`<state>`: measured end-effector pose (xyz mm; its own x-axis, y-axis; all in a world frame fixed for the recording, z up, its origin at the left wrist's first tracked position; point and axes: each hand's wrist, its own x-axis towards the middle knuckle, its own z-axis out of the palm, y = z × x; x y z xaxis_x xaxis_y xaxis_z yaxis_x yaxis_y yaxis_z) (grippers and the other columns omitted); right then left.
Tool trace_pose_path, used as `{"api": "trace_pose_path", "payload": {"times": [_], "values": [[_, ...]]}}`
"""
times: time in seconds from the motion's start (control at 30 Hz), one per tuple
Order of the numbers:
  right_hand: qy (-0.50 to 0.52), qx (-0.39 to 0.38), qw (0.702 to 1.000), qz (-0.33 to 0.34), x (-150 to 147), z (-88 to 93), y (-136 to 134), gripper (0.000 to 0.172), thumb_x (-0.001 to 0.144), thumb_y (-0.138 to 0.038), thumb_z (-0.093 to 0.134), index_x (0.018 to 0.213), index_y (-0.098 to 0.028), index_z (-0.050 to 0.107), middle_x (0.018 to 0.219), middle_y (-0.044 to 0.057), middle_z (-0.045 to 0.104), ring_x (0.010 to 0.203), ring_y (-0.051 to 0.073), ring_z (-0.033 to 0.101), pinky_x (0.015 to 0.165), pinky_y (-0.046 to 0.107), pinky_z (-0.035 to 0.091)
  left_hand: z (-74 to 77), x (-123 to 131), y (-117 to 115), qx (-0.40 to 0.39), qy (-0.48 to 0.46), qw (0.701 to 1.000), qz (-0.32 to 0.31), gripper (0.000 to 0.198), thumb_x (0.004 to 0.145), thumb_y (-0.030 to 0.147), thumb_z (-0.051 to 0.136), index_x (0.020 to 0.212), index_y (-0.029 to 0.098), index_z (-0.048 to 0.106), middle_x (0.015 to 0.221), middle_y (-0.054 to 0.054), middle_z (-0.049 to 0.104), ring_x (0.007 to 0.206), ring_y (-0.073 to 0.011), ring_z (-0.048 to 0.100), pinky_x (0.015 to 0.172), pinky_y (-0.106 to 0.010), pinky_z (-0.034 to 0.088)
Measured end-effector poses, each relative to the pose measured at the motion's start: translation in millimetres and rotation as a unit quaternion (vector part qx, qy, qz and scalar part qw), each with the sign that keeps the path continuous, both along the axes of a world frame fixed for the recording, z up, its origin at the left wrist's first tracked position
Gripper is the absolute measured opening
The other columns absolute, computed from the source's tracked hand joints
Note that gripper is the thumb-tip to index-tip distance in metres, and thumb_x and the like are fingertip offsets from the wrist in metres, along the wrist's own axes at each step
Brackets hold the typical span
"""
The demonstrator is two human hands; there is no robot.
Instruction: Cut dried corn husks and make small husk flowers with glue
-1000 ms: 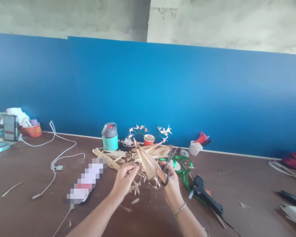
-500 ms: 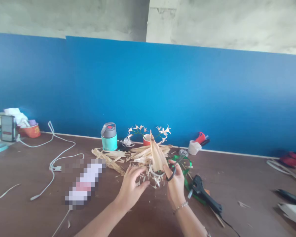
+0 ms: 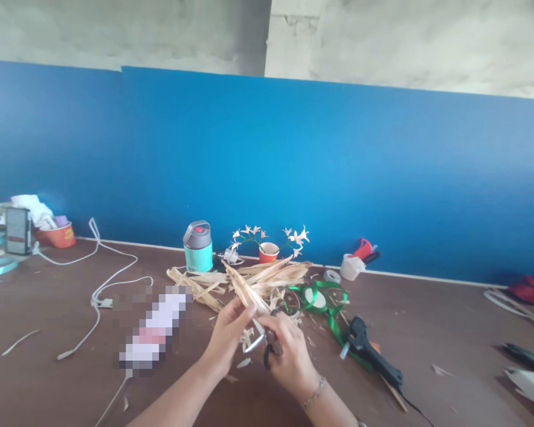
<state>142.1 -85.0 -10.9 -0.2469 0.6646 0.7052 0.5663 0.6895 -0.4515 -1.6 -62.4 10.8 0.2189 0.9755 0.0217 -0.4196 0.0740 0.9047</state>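
A pale dry husk [image 3: 245,288] slants up and to the left, its lower end between my two hands. My left hand [image 3: 226,332] pinches it from the left side. In my right hand [image 3: 289,350] are dark-handled scissors [image 3: 258,340], their blades parted and pointing left, just below the husk. The fingers of my right hand also reach the husk's lower end; whether they grip it is hard to tell. Behind the hands lies a pile of dry husks [image 3: 276,277], with small cut pieces [image 3: 246,339] beneath the blades.
Behind the pile stand a teal flask [image 3: 199,255] and a red-rimmed cup [image 3: 269,253] with white flowers. Green ribbon [image 3: 333,320] and a black glue gun [image 3: 369,350] lie right. White cables [image 3: 98,290] and a blurred-out object [image 3: 155,326] lie left.
My left hand has closed on the husk, which has tipped from upright to leaning left. My right hand has moved left and down, and the open scissor blades now show.
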Motion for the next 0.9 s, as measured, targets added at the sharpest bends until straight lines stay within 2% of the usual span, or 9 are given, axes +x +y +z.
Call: {"api": "trace_pose_path", "payload": {"times": [0.07, 0.13, 0.2, 0.27, 0.47, 0.63, 0.77, 0.9], "values": [[0.026, -0.019, 0.999, 0.006, -2.0, 3.9, -1.7, 0.030, 0.070, -0.010, 0.055, 0.098, -0.021, 0.055, 0.080, 0.003, 0.060, 0.070, 0.017, 0.055, 0.064, 0.027, 0.045, -3.7, -2.3, 2.9, 0.001, -0.004, 1.000, 0.021, 0.025, 0.074, 0.035, 0.064, 0.088, 0.014, 0.063, 0.071, -0.004, 0.067, 0.065, -0.0160, 0.062, 0.062, -0.025, 0.047], [0.112, -0.059, 0.992, -0.018, -3.4, 6.7, -1.8, 0.025, 0.074, -0.016, 0.059, 0.098, -0.021, 0.053, 0.083, 0.003, 0.059, 0.070, 0.016, 0.055, 0.064, 0.026, 0.045, -4.7, -4.7, 5.0, 0.002, -0.004, 0.999, 0.044, 0.024, 0.074, 0.033, 0.064, 0.087, 0.014, 0.063, 0.072, -0.004, 0.067, 0.066, -0.0166, 0.062, 0.062, -0.025, 0.047], [0.212, -0.112, 0.970, -0.045, -4.3, 7.7, -0.1, 0.023, 0.076, -0.021, 0.060, 0.097, -0.021, 0.051, 0.085, 0.004, 0.058, 0.070, 0.015, 0.055, 0.063, 0.025, 0.045, -2.7, -6.1, 5.6, -0.007, -0.007, 0.998, 0.056, 0.024, 0.072, 0.032, 0.066, 0.086, 0.013, 0.062, 0.073, -0.004, 0.067, 0.067, -0.0172, 0.062, 0.063, -0.025, 0.048], [0.276, -0.166, 0.946, -0.044, -5.2, 7.3, 2.9, 0.026, 0.074, -0.025, 0.063, 0.096, -0.020, 0.050, 0.084, 0.003, 0.056, 0.069, 0.014, 0.053, 0.060, 0.024, 0.044, 0.9, -6.0, 4.7, -0.020, -0.001, 0.998, 0.051, 0.024, 0.069, 0.031, 0.069, 0.085, 0.014, 0.061, 0.072, -0.004, 0.067, 0.067, -0.0173, 0.063, 0.062, -0.025, 0.048], [0.362, -0.282, 0.888, 0.038, -11.2, 10.8, 9.0, 0.032, 0.064, -0.025, 0.072, 0.088, -0.020, 0.051, 0.069, -0.003, 0.052, 0.060, 0.011, 0.048, 0.054, 0.021, 0.040, 9.0, -2.1, -0.2, -0.019, 0.036, 0.999, 0.021, 0.027, 0.062, 0.026, 0.075, 0.084, 0.014, 0.064, 0.077, -0.005, 0.070, 0.075, -0.0209, 0.065, 0.069, -0.028, 0.050], [0.446, -0.329, 0.830, 0.061, -12.9, 21.5, 7.8, 0.040, 0.055, -0.025, 0.078, 0.083, -0.020, 0.050, 0.063, -0.006, 0.051, 0.052, 0.008, 0.042, 0.048, 0.018, 0.036, 11.2, -0.8, -1.8, -0.036, 0.032, 0.999, -0.012, 0.023, 0.066, 0.029, 0.071, 0.080, 0.011, 0.068, 0.074, -0.007, 0.071, 0.073, -0.0230, 0.066, 0.068, -0.031, 0.051], [0.463, -0.347, 0.814, 0.049, -12.4, 25.1, 6.8, 0.041, 0.054, -0.025, 0.079, 0.084, -0.020, 0.051, 0.061, -0.007, 0.051, 0.050, 0.006, 0.040, 0.047, 0.017, 0.034, 11.7, -0.5, -1.7, -0.029, 0.029, 0.999, 0.016, 0.024, 0.065, 0.029, 0.071, 0.081, 0.011, 0.069, 0.075, -0.007, 0.072, 0.076, -0.0234, 0.066, 0.070, -0.029, 0.050], [0.453, -0.358, 0.814, 0.057, -10.9, 25.7, 6.3, 0.040, 0.055, -0.030, 0.078, 0.084, -0.019, 0.053, 0.059, -0.007, 0.051, 0.049, 0.006, 0.042, 0.047, 0.016, 0.034, 7.8, -2.0, 1.0, -0.029, 0.028, 0.999, 0.025, 0.026, 0.063, 0.030, 0.073, 0.080, 0.012, 0.068, 0.073, -0.006, 0.071, 0.072, -0.0222, 0.066, 0.067, -0.028, 0.051]]}}
